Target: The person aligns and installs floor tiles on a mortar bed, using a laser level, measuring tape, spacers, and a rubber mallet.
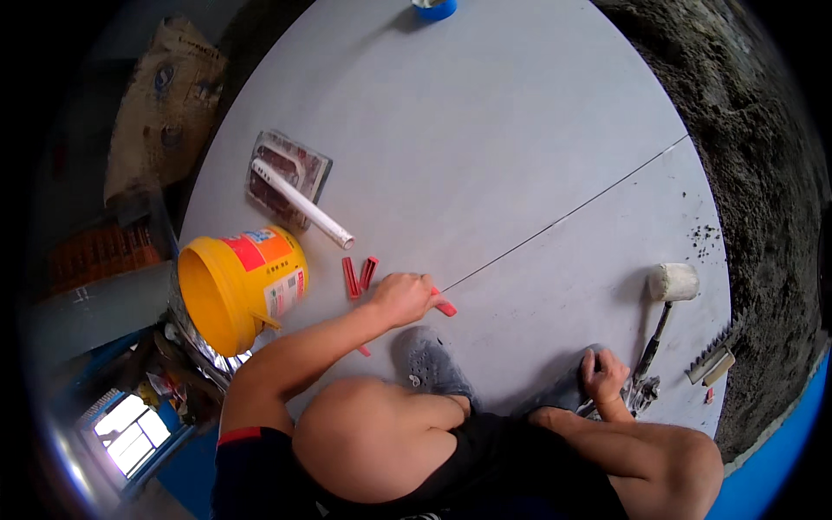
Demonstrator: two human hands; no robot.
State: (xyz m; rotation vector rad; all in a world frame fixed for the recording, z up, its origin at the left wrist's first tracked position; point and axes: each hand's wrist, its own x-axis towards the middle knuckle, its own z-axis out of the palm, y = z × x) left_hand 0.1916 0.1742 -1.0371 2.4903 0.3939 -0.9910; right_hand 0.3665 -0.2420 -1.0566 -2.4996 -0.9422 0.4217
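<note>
At the near end of a thin dark joint line in the grey tiled floor (520,173), my left hand (405,299) is closed on a red plastic wedge (445,305). The wedge pokes out past my fingers. Two similar red wedges (351,277) lie just left of that hand, and part of another red piece (365,351) shows below my forearm. My right hand (607,373) rests beside my right shoe (563,390) with its fingers curled. Whatever they hold, if anything, does not show.
Left stands a tipped yellow bucket (221,282); behind it, a float (286,178) with a white tube (303,205) across it. Right are a white-headed mallet (674,282) and a notched trowel (712,364). Dark mortar (745,191) borders the floor. A blue container (436,10) is at the far end.
</note>
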